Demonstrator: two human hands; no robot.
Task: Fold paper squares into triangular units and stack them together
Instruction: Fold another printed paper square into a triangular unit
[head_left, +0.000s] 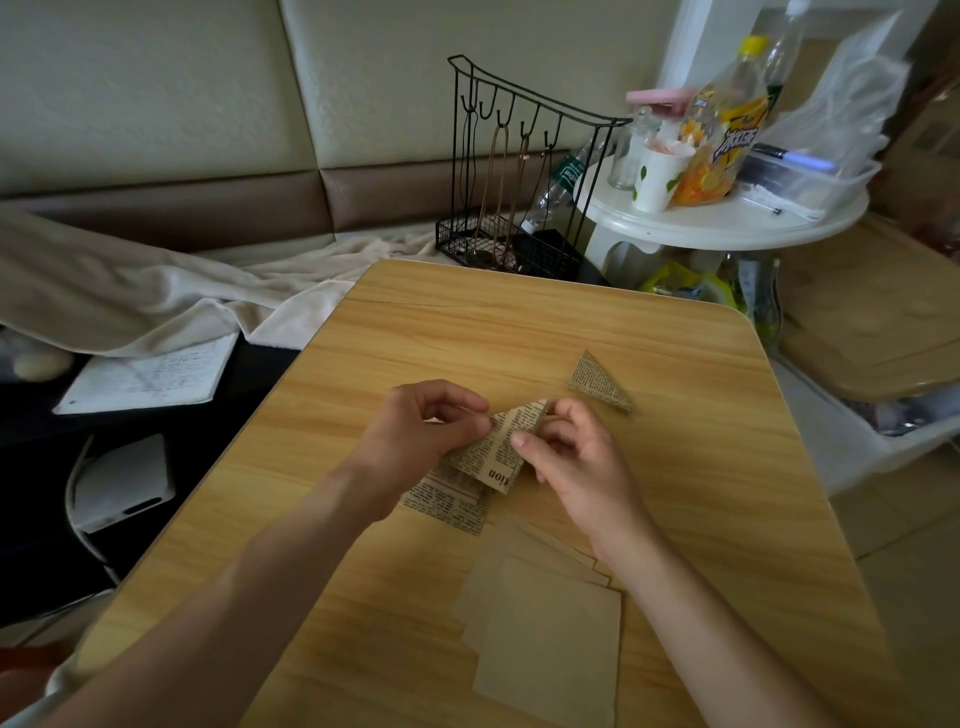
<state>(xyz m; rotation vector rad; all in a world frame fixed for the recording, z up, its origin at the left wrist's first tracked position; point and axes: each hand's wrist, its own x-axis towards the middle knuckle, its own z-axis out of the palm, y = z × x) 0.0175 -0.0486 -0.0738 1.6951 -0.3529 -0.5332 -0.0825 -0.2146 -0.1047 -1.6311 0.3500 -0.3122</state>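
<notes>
Over the middle of the wooden table (519, 322), a partly folded newsprint paper (501, 452) is held between both hands. My left hand (421, 436) pinches its left edge with thumb and fingers. My right hand (576, 452) pinches its right side and top tip. Beneath it on the table lies a flat newsprint square (447, 501), partly covered by my left hand. A finished newsprint triangle (597, 382) lies apart to the upper right. A fanned pile of plain tan paper squares (545, 623) sits near the front edge.
A black wire rack (519, 171) with hanging cords stands behind the table's far edge. A white round side table (722, 218) at the back right holds a paper cup, bottles and a clear plastic bin. A blanket and a notebook (145, 376) lie to the left.
</notes>
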